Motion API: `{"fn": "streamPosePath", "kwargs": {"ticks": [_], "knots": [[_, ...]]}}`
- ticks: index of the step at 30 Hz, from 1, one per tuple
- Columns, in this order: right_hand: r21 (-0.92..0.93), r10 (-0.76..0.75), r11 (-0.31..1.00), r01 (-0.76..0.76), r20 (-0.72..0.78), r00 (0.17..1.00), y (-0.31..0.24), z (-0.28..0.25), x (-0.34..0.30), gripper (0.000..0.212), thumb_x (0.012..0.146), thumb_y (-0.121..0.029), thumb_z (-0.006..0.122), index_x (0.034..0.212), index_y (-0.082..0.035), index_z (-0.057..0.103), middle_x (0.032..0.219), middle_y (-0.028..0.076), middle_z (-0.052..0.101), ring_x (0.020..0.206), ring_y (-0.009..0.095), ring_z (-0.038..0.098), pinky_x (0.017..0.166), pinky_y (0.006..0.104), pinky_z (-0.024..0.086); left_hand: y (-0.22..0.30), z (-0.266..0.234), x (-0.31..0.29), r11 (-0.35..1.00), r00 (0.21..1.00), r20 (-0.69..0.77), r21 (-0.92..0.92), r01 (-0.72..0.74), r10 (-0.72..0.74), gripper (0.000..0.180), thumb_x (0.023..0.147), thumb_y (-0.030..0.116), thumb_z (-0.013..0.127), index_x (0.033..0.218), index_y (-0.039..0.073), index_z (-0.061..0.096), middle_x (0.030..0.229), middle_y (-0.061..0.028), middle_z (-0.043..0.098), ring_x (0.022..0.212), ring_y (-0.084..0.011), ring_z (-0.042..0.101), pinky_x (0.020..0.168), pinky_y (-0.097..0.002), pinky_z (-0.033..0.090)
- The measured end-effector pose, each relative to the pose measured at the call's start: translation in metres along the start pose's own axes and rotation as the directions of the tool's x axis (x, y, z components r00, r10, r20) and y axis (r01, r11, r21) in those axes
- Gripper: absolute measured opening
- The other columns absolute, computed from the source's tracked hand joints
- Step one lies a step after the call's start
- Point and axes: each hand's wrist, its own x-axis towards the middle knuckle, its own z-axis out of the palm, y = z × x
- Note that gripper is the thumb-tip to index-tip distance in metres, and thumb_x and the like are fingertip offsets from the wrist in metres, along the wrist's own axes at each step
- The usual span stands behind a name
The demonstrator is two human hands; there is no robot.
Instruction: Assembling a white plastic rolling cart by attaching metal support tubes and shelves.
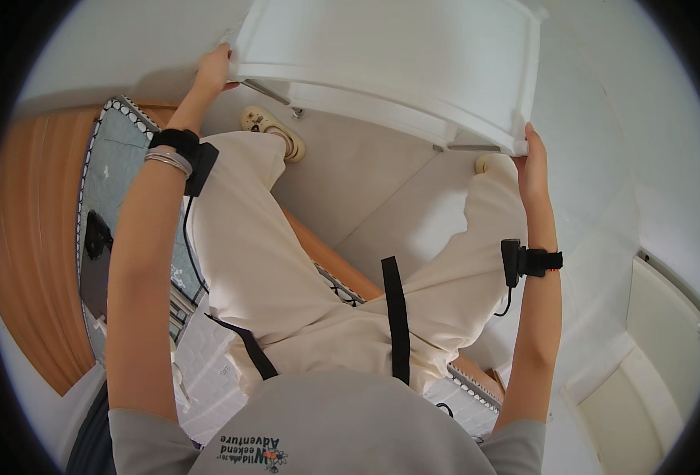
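Observation:
A large white box-like piece of furniture (389, 55) with a smooth panel and raised rims fills the top of the view. What looks like a small caster (297, 113) shows under its near left side; its far part is cut off. My left hand (215, 70) grips its near left corner, fingers partly hidden behind the edge. At the near right corner, my right hand (532, 162) is closed round the rim, thumb up along the side. Both arms are stretched forward.
I sit on a wooden-edged bed or bench with a patterned mat (116, 158) on my left. A dark object (97, 235) lies on it. My feet in cream clogs (264, 125) rest on the tiled floor (366, 190). A pale cabinet (667, 293) stands at the right.

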Motion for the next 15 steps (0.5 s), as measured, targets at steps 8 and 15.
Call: {"fn": "streamPosePath", "kwargs": {"ticks": [8,15], "knots": [[-0.078,0.038,0.996,-0.036,0.029,0.999,-0.006,0.0,-0.006,0.049,0.088,-0.038,0.038,0.113,0.002,0.045,0.108,0.009,0.05,0.104,0.016,0.045,0.093,0.0307,0.034,-0.002,0.002,0.001,0.996,0.997,-0.016,0.048,-0.07,0.071,0.043,0.079,0.033,0.037,0.097,-0.002,0.054,0.101,-0.0175,0.054,0.089,-0.0286,0.055,0.063,-0.0394,0.052],[-0.223,-0.132,0.959,0.174,0.189,0.973,0.008,-0.006,-0.018,0.04,0.082,-0.022,0.054,0.113,0.002,0.044,0.109,0.008,0.048,0.102,0.015,0.045,0.09,0.0295,0.035,-0.001,0.002,0.004,0.999,0.999,-0.004,0.0,-0.035,0.035,0.043,0.077,0.033,0.038,0.098,-0.001,0.054,0.1,-0.0173,0.054,0.087,-0.0276,0.056,0.063,-0.0401,0.051]]}}
